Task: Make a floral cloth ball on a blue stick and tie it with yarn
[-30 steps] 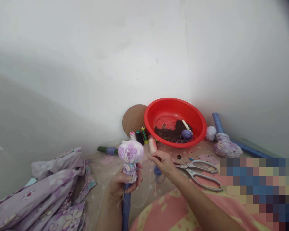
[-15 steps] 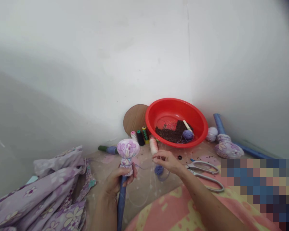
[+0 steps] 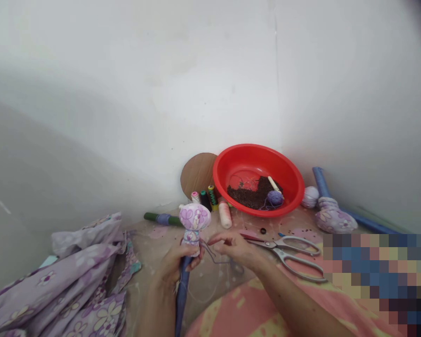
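My left hand point(image 3: 177, 264) grips a stuffed floral fabric doll point(image 3: 193, 224) around its narrow waist, with the doll's head upright above my fingers. A blue cloth-covered stick point(image 3: 181, 299) runs down from the doll past my palm. My right hand point(image 3: 231, 246) is close beside the doll, its thumb and fingertips pinched on a thin purple thread point(image 3: 212, 252) that leads from the doll.
A red plastic basin point(image 3: 256, 149) holds dark granules and a purple yarn ball. Several thread spools point(image 3: 206, 199) stand beside it. Steel scissors point(image 3: 284, 255) lie right of my hand. Lilac floral cloth point(image 3: 66, 285) is heaped at left, and white walls rise behind.
My right hand has moved left, closer to the doll, and now covers the small purple yarn ball on the surface. The doll has shifted slightly right and stands more upright.
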A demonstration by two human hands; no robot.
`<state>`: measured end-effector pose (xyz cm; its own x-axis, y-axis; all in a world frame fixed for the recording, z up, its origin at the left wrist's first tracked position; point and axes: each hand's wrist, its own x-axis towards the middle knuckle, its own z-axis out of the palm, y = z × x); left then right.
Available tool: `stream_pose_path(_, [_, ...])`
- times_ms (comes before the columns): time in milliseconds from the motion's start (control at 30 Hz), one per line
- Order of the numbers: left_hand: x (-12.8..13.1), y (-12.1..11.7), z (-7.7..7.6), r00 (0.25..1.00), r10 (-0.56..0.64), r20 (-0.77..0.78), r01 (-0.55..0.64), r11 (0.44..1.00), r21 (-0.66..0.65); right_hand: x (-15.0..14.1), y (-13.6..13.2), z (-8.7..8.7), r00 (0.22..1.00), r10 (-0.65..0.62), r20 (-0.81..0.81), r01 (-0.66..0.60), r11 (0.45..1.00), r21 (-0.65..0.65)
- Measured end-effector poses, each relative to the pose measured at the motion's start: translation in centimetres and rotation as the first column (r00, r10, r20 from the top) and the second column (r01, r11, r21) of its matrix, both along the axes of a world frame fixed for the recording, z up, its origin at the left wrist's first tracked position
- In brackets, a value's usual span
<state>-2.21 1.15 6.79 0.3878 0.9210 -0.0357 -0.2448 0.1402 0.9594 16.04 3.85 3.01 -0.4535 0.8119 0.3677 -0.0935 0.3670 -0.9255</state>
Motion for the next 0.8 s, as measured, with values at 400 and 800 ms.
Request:
stream_pose_path(400, [0.7, -0.1, -0.2, 0.995, -0.034, -0.089, 0.039, 0.998, 0.048, -1.3, -0.4, -0.6, 0.974, 0.127, -0.187, -0.184, 0.925, -0.331])
stream_pose_path(800, [3.1, -0.1, -0.3, 0.96, -0.117, -0.253, 0.122, 0.992, 0.006, -1.7, -0.2, -0.9, 0.912, -0.002, -0.411, -0.154, 0.926, -0.346])
